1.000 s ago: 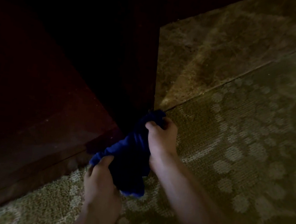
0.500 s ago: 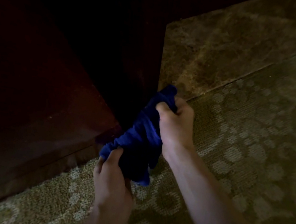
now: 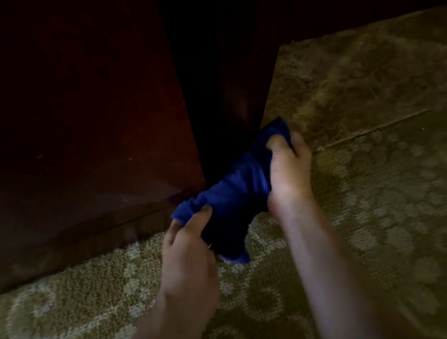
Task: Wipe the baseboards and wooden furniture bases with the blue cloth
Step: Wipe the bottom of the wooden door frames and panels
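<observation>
Blue cloth (image 3: 238, 189) lying bunched, creased, stretched against dark wooden furniture corner (image 3: 234, 107); left hand (image 3: 189, 257) pinching lower end, right hand (image 3: 288, 173) gripping upper end.

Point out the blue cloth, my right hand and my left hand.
blue cloth (image 3: 238, 189), head view, middle folds.
right hand (image 3: 289, 176), head view, back of hand.
left hand (image 3: 189, 257), head view, back of hand.
</observation>
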`<state>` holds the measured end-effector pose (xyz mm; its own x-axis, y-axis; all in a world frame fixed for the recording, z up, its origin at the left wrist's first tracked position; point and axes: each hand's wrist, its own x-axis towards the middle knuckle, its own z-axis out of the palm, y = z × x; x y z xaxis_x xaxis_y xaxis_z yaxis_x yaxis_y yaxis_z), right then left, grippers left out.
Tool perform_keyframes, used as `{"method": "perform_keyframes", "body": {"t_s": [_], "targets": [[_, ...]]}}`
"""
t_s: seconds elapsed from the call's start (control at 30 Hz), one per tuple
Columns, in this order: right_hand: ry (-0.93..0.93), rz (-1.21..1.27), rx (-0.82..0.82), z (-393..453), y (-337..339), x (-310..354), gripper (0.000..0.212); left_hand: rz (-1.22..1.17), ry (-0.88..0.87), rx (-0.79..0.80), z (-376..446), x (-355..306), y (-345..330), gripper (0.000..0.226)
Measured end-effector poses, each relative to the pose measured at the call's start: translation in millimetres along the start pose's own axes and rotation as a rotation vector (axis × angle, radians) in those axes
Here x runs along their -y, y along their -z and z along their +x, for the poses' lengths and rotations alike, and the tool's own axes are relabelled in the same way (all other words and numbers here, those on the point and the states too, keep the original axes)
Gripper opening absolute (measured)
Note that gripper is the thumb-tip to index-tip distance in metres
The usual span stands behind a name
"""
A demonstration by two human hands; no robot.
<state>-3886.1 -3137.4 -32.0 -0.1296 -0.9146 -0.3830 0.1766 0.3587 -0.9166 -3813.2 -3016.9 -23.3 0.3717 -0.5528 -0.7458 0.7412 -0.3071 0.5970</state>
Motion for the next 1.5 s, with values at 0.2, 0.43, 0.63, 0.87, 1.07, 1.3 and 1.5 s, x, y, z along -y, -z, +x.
{"method": "perform_keyframes", "body": {"t_s": [0.2,0.43,0.63,0.87,1.07,1.3,1.5], "targets": [[-0.284,-0.308,0.070,-7.7,-6.7,-40.3,0.045,-0.040,0.095,-0.148,17.7,8.1,11.5,0.035],[-0.076,0.166,0.102,-36.2,-2.1,17.9,0.025,-0.189,-0.134,0.004,-14.5,-7.1,17.5,0.033],[-0.015,0.039,-0.023,-47.8,-7.9,-18.2,0.027,-0.105,-0.163,-0.009,-16.2,-4.9,21.1,0.041],[-0.118,-0.078,-0.010,-82.6,-24.2,-37.6,0.017,-0.177,-0.102,-0.091,-24.4,-33.0,56.6,0.042],[-0.149,0.228,0.128,-100.1,-39.0,16.8,0.048,-0.272,-0.237,0.217,-69.6,-72.2,65.5,0.033],[-0.295,0.082,0.042,-111.6,-30.1,-21.6,0.053,-0.241,-0.057,0.106,-40.7,-55.5,83.6,0.035],[-0.210,-0.157,0.111,-147.5,-4.8,-29.7,0.028,-0.051,-0.087,0.004,-58.5,-55.3,111.2,0.027]]}}
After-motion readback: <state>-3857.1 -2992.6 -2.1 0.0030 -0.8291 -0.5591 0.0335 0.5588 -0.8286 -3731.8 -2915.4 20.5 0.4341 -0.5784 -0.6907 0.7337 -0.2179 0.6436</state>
